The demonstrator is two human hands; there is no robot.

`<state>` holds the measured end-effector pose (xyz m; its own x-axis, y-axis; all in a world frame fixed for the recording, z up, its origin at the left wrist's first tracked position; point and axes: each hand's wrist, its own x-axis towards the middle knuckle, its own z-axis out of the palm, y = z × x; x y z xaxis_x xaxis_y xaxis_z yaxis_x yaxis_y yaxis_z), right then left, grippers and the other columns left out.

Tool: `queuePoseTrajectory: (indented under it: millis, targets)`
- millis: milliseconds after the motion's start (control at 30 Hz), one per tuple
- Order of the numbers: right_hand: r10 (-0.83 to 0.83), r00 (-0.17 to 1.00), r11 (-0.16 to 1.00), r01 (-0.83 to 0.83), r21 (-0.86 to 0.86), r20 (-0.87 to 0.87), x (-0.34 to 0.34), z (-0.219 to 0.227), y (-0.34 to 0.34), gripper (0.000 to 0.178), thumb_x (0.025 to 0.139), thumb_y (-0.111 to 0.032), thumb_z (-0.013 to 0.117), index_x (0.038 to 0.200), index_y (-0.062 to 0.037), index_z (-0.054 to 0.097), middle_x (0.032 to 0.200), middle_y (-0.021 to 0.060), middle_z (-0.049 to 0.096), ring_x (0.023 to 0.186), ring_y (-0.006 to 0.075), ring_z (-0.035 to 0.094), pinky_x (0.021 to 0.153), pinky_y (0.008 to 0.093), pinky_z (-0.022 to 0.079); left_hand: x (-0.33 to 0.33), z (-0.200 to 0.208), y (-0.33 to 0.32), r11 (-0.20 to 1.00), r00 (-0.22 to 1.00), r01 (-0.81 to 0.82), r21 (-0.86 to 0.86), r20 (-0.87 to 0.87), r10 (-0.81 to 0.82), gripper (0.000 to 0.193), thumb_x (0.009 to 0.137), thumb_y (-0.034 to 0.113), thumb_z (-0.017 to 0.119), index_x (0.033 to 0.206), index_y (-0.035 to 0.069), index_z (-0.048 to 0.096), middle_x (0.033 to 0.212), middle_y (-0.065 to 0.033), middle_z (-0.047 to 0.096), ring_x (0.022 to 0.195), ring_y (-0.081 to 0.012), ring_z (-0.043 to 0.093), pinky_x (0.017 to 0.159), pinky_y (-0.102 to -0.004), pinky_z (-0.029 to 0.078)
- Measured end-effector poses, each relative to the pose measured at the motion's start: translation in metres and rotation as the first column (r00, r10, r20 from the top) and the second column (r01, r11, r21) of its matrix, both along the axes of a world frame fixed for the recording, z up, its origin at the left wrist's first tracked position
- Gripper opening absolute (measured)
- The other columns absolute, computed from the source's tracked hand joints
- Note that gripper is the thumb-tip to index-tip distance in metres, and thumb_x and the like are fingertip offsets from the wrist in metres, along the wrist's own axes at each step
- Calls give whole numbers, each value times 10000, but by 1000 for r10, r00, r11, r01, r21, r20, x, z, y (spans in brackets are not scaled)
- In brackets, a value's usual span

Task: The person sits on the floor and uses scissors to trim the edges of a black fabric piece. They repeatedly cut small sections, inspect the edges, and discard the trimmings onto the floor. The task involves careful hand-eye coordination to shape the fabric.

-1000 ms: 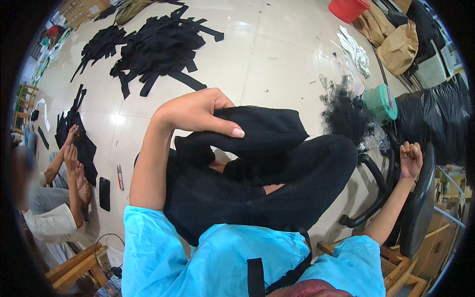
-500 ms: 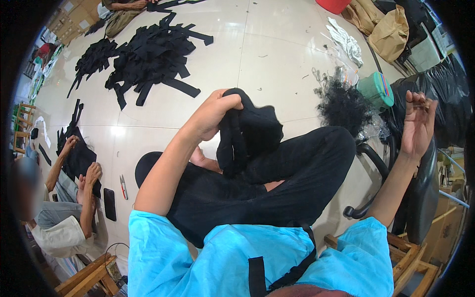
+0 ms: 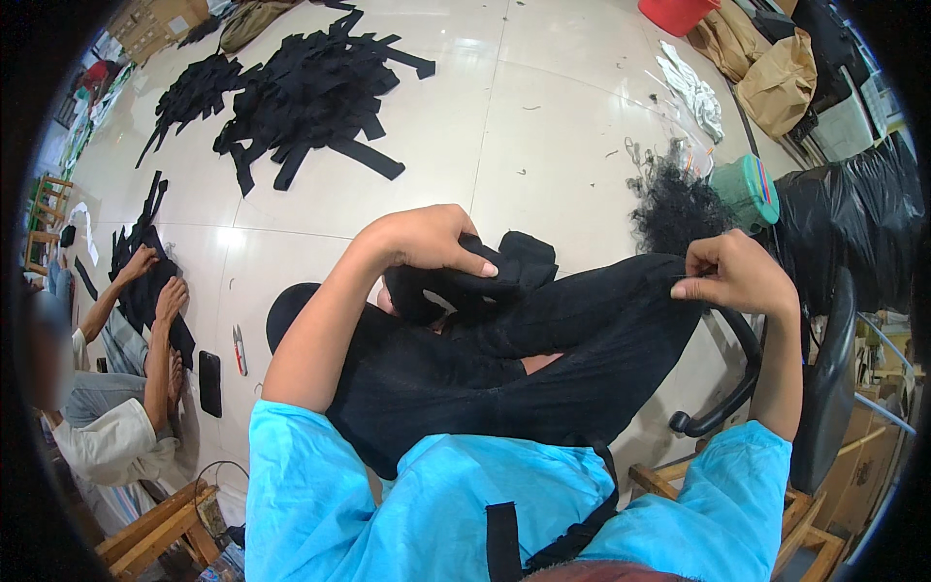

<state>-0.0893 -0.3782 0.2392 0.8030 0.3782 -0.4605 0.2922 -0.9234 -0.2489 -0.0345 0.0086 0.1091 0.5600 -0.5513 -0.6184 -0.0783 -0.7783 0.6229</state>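
Observation:
My left hand (image 3: pixel 432 238) is closed on a folded piece of black cloth (image 3: pixel 529 260), thumb on top, above my crossed legs. Part of the cloth hangs in a loop below the fingers. Over my right knee, my right hand (image 3: pixel 739 276) is closed in a pinch, thumb and forefinger together. Whatever lies between those fingertips is too small to make out. The black trousers (image 3: pixel 582 320) under the cloth are nearly the same colour, so its lower edge is hard to trace.
Ahead lies a large pile of black cloth strips (image 3: pixel 310 97). Tangled black threads (image 3: pixel 679 209) sit by a green tub (image 3: pixel 745 192) and black plastic bag (image 3: pixel 849 218). At left, another person's hands (image 3: pixel 170 291) work black cloth near a phone (image 3: pixel 209 383) and thread snips (image 3: pixel 240 349).
My right hand has come down and inward from beside the black bag to above my right knee, its fingers now pinched. My left hand has lowered and turned the cloth.

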Motion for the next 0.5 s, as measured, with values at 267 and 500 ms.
queuePoseTrajectory:
  millis: [267, 500]
  targets:
    - [-259, 931, 545, -78, 835, 256, -1, -13, 37, 226, 984, -153, 728, 942, -73, 521, 1120, 117, 680, 1015, 211, 679, 1024, 347, 498, -8, -24, -12, 850, 954, -270, -452, -3, 301, 377, 1056, 409, 647, 1130, 40, 674, 932, -91, 687, 908, -191, 631, 862, -371, 509]
    - [-37, 865, -169, 488, 856, -500, 33, -63, 94, 174, 1107, -259, 589, 1118, -99, 521, 894, 87, 676, 673, 116, 616, 627, 310, 529, -14, -23, -27, 564, 850, -510, -649, -277, 449, 304, 1102, 224, 569, 1371, 94, 626, 992, -50, 677, 810, -56, 611, 667, -185, 482]
